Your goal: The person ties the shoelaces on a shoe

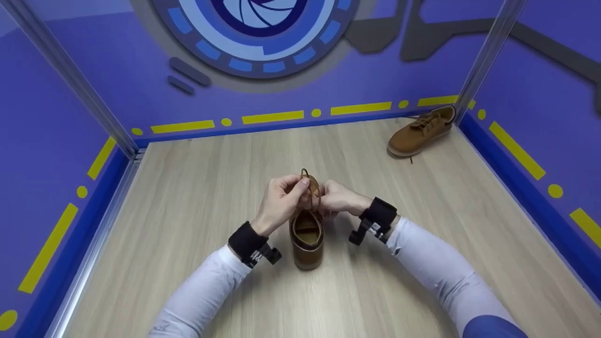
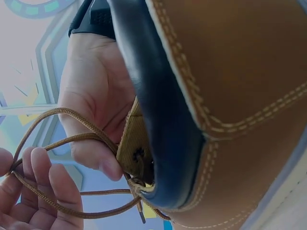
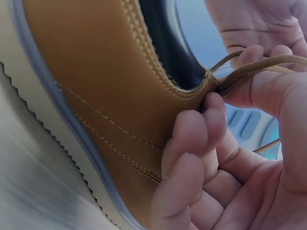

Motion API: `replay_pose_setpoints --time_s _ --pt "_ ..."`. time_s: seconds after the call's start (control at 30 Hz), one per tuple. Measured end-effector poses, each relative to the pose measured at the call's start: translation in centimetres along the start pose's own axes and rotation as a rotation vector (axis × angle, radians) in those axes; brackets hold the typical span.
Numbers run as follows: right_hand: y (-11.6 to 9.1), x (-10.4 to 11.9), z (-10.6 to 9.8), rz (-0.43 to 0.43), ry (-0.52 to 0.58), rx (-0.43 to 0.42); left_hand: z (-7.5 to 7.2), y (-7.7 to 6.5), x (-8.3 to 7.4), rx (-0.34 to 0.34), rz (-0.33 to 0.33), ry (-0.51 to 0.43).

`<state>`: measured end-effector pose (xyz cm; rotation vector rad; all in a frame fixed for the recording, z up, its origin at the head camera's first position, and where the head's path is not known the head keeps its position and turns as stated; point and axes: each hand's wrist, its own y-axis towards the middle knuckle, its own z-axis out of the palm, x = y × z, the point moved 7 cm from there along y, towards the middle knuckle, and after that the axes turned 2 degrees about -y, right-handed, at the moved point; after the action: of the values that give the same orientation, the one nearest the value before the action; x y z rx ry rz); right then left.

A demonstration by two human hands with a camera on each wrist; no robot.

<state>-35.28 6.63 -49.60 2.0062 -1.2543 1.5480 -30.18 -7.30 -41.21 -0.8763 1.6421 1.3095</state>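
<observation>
A left hand (image 1: 283, 201) pinches a lace (image 2: 62, 110) above a shoe (image 1: 308, 258); the right hand (image 1: 341, 197), fingers curled, pinches it lower down.

2 forearms (image 1: 204, 284) angle inward, the left hand (image 1: 281, 202) pinching close beside the right hand (image 1: 342, 197), whose fingers (image 3: 184, 139) curl.

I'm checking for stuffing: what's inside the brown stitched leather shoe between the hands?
The shoe shows dark collar lining and a tan-brown interior; its toe end is covered.
</observation>
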Motion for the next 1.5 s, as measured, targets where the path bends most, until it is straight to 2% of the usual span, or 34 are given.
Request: replay_pose_setpoints --time_s 0.1,0.2,0.37,0.5,0.63,0.7,0.73,0.9,1.03,1.13,1.27,1.4,1.5 --pt "0.0 -0.2 0.0 0.012 -0.004 0.005 -0.1 0.0 1.3 -0.025 -0.034 0.020" --pt "-0.1 0.0 0.0 0.008 -0.008 0.019 -0.2 0.0 2.1 -0.034 -0.044 0.027" --pt "-0.2 0.5 0.2 -0.008 -0.067 0.031 -0.1 -0.1 2.2 -0.015 -0.011 0.045" --pt "-0.3 0.7 0.1 -0.013 -0.104 0.024 0.0 -0.3 1.0 0.010 -0.007 0.023" --pt "-0.4 0.6 -0.3 -0.008 -0.070 0.012 -0.3 -0.2 1.0 0.027 0.002 0.031" --pt "-0.4 0.4 -0.4 -0.002 -0.034 0.004 -0.6 0.0 1.9 0.019 0.012 0.062" --pt "-0.3 0.3 -0.4 0.002 -0.012 -0.001 -0.6 0.0 1.9 0.014 0.014 0.065" --pt "-0.2 0.0 -0.9 -0.013 0.063 -0.054 -0.6 -0.2 2.0 0.012 0.000 0.013" --pt "-0.4 0.2 -1.6 -0.066 0.203 -0.139 -0.9 -0.2 2.2 -0.026 -0.011 0.001" --pt "-0.6 0.7 -2.2 -0.126 0.386 -0.198 -1.3 0.0 2.1 -0.083 -0.005 0.019" --pt "-1.0 1.6 -2.9 -0.220 0.616 -0.236 -1.8 0.4 1.9 -0.160 -0.016 -0.001" --pt "-1.4 2.7 -3.3 -0.311 0.780 -0.238 -2.1 0.7 1.9 -0.239 -0.070 -0.086" --pt "-1.6 3.4 -3.5 -0.371 0.880 -0.243 -2.0 1.0 1.9 -0.276 -0.110 -0.209"
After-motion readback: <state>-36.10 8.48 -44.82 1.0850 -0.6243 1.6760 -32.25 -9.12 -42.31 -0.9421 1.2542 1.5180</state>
